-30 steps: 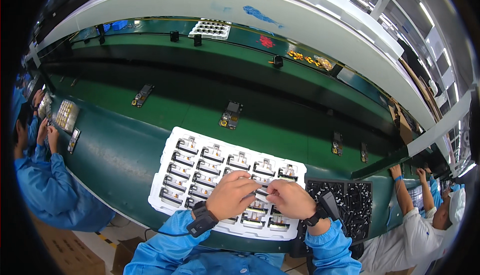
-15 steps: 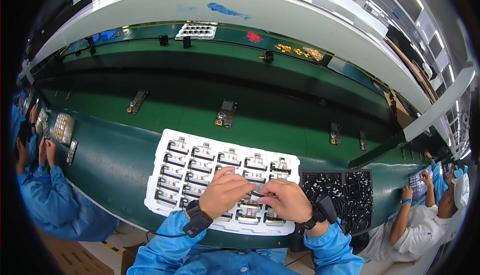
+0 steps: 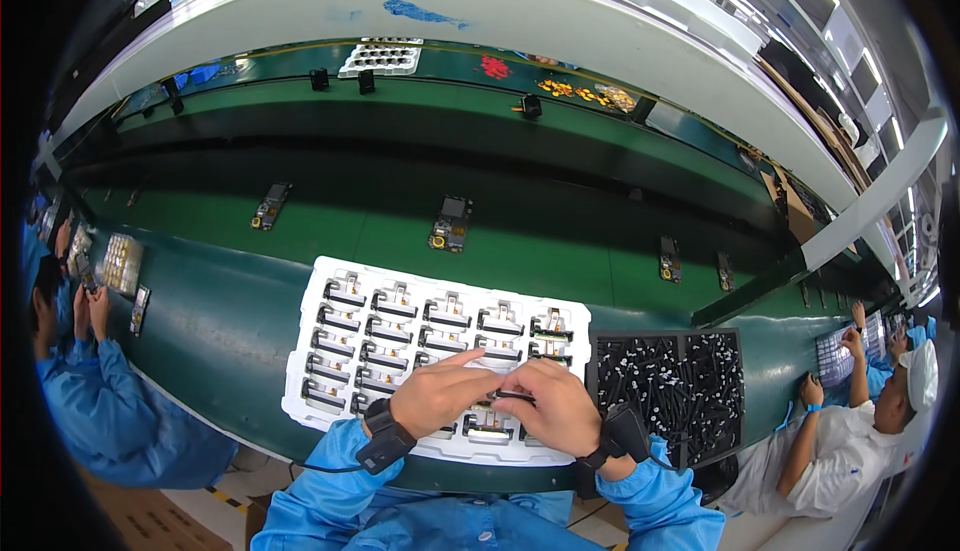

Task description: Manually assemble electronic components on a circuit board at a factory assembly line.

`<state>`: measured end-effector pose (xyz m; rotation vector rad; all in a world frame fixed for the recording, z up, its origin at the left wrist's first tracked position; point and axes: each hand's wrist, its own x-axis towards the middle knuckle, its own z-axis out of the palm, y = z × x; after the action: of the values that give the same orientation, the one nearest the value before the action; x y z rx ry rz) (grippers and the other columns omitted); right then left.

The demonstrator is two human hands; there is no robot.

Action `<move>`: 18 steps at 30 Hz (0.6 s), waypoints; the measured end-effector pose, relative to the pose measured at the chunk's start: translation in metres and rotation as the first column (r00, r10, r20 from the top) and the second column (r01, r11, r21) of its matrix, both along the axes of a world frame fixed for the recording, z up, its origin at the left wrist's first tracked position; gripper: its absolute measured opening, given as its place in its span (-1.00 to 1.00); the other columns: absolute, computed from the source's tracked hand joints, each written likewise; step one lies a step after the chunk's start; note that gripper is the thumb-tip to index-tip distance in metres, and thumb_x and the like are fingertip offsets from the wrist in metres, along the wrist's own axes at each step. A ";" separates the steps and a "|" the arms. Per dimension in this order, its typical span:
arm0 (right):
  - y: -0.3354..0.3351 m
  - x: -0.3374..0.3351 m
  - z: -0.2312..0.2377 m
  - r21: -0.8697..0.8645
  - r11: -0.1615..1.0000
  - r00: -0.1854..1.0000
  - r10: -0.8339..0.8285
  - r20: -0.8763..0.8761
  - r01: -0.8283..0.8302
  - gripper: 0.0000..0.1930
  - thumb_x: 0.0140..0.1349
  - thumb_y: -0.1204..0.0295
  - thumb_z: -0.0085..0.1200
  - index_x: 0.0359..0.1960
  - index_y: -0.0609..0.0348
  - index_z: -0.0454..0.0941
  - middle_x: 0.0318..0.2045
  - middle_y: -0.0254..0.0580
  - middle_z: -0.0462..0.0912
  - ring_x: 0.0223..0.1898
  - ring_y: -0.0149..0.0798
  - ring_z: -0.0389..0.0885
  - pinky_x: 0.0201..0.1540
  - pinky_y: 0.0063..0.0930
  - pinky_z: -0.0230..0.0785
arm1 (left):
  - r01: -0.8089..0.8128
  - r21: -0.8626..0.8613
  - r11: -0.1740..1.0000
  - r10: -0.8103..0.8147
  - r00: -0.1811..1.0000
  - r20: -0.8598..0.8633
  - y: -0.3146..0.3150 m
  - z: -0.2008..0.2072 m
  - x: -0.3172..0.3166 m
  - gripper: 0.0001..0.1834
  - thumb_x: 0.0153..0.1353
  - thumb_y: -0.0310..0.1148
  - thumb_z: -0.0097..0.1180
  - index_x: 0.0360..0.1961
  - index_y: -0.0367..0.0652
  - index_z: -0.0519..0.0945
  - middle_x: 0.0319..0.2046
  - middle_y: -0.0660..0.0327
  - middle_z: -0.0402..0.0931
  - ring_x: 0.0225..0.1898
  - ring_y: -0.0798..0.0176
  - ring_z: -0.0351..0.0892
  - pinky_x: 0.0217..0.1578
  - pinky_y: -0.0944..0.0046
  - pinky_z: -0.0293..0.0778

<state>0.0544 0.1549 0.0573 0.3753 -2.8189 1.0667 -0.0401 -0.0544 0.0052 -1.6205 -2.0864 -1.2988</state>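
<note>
My left hand (image 3: 443, 397) and my right hand (image 3: 555, 409) meet over the near right part of a white moulded tray (image 3: 297, 391). Between their fingertips is a small dark strip-shaped part (image 3: 515, 395). My right thumb and fingers pinch it, while the fingers of my left hand press together at its left end; the contact there is partly hidden. Rows of small assemblies with black bars (image 3: 398, 308) fill the tray's pockets around my hands. My wrists cover some of the near pockets.
Right of the tray stands a black divided bin (image 3: 741, 391) full of small black parts. Circuit boards (image 3: 451, 224) lie along the green surface (image 3: 350, 221) beyond. A slanted metal post (image 3: 870, 196) rises at right. Co-workers sit at left (image 3: 130, 411) and right (image 3: 830, 456).
The view has shifted slightly, and the tray appears a little further left. Both hands stay together on the small part, with my right fingers now folded closer over it.
</note>
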 end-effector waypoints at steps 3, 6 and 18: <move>-0.005 0.002 0.001 -0.075 0.997 1.000 -0.024 0.005 0.024 -0.79 0.19 0.40 0.44 -0.24 0.18 0.67 -0.33 -0.13 0.72 -0.28 -0.03 0.70 -0.21 -0.25 0.54 | 0.000 -0.001 1.000 0.000 0.999 0.038 -0.001 0.001 0.000 -0.65 0.12 -0.57 0.33 -0.01 -0.23 0.72 -0.18 0.17 0.77 -0.14 0.11 0.79 0.33 -0.04 0.58; -0.004 0.005 0.003 -0.185 0.983 1.000 -0.014 0.000 0.014 -0.79 0.15 0.41 0.47 -0.28 0.19 0.68 -0.34 -0.15 0.73 -0.29 -0.07 0.70 -0.23 -0.29 0.55 | 0.007 0.014 1.000 -0.008 0.998 0.057 0.002 0.003 0.001 -0.66 0.11 -0.58 0.36 -0.04 -0.24 0.73 -0.17 0.18 0.78 -0.16 0.10 0.79 0.33 -0.06 0.58; 0.143 0.085 0.015 0.190 0.653 0.678 -0.725 -0.124 0.733 -0.64 -0.15 0.45 0.65 -0.43 0.27 0.65 -0.52 -0.15 0.65 -0.49 -0.27 0.64 -0.40 -0.37 0.49 | 0.005 -0.042 0.999 -0.006 1.000 -0.011 0.002 -0.009 0.000 -0.72 0.18 -0.51 0.33 -0.05 -0.16 0.70 -0.02 0.23 0.70 0.03 0.12 0.72 0.25 0.09 0.62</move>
<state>0.1392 0.2974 0.0723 -0.6943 -2.6131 0.5376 -0.0401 -0.0520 -0.0035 -1.6476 -2.1181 -1.2527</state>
